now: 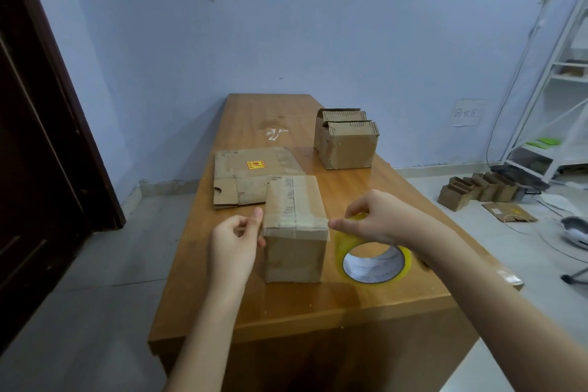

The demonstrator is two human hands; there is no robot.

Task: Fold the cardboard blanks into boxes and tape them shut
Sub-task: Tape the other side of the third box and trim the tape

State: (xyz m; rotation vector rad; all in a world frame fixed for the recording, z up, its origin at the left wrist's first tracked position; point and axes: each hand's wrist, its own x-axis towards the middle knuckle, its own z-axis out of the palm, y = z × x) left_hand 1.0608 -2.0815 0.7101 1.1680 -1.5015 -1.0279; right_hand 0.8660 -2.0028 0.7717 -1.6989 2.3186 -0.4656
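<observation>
A folded cardboard box [296,251] stands in the middle of the wooden table [286,305], with clear tape running across its closed top flaps. My left hand [237,240] is against the box's left upper edge, fingers curled, thumb up at the corner. My right hand [374,219] grips the top of a yellowish roll of clear tape [374,262] that stands just right of the box, and a stretch of tape runs from the roll to the box's top right edge. A flat cardboard blank [245,177] lies behind the box.
Two folded boxes [346,140] with open flaps stand at the table's far right. On the floor at right lie several small boxes [477,189] and a flat blank [509,212], near a white shelf rack [553,99]. A dark door [38,137] is at left.
</observation>
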